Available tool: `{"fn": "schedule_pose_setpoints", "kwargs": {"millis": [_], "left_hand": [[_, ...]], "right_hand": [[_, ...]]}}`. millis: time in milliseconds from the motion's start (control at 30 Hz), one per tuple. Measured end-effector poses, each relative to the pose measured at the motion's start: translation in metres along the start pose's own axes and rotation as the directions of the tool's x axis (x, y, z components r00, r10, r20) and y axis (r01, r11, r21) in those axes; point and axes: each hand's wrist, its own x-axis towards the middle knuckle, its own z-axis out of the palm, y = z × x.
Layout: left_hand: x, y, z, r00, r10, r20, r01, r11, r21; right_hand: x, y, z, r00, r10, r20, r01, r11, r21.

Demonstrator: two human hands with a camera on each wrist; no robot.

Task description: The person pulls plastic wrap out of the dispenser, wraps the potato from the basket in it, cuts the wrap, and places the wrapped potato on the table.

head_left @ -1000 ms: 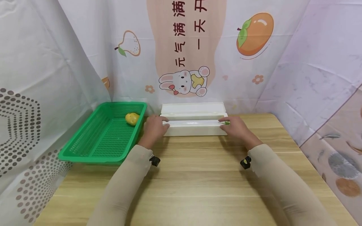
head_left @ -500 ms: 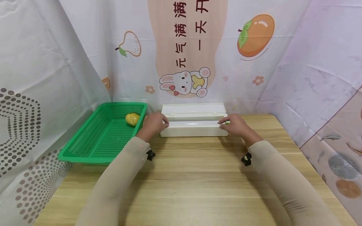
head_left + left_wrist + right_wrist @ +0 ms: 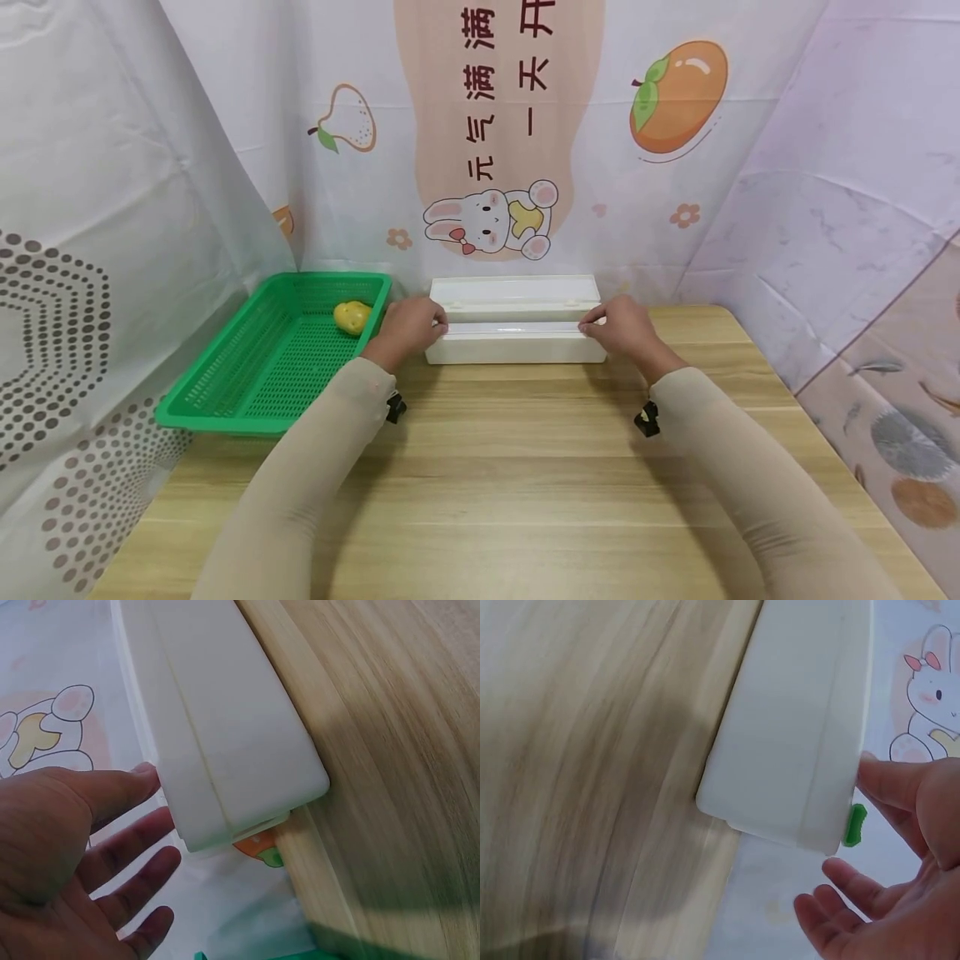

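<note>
Across the wood-grain table (image 3: 525,475), the left hand (image 3: 411,327) and right hand (image 3: 627,327) had thumb and forefinger at opposite ends of the open white cling-film dispenser (image 3: 517,350) before the curtain (image 3: 502,108); I could not tell whether they pinched its film (image 3: 510,327). An uneven tug risked tearing or bunching the film, or dragging the dispenser askew

There are two bare hands, one left hand (image 3: 411,327) and one right hand (image 3: 626,327), and two beige cloth sleeves (image 3: 742,467). I count one long white rectangular box (image 3: 517,351), one small bright-green piece (image 3: 856,826), one green plastic rectangular basket (image 3: 225,424), one yellow rounded object (image 3: 351,317), one light-brown wood-grained table (image 3: 510,467), and one white printed cartoon rabbit (image 3: 491,221).
</note>
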Motion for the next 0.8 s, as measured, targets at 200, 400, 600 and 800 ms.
{"fn": "schedule_pose_setpoints", "kwargs": {"millis": [200, 400, 600, 800], "left_hand": [[0.001, -0.001, -0.001, 1.000, 0.019, 0.016, -0.019, 0.999, -0.041], [0.002, -0.005, 0.000, 0.999, 0.020, 0.046, -0.015, 0.995, -0.101], [0.007, -0.006, 0.001, 1.000, 0.005, -0.002, -0.005, 0.995, -0.101], [0.010, -0.006, 0.000, 0.999, 0.016, -0.030, -0.017, 0.999, -0.039]], "right_hand": [[0.004, 0.002, 0.007, 0.994, -0.068, -0.085, 0.065, 0.997, -0.045], [0.006, 0.007, 0.010, 0.990, -0.096, -0.104, 0.090, 0.994, -0.062], [0.010, 0.009, 0.010, 0.980, -0.167, -0.107, 0.153, 0.980, -0.128], [0.012, 0.008, 0.009, 0.982, -0.161, -0.095, 0.143, 0.974, -0.174]]}}
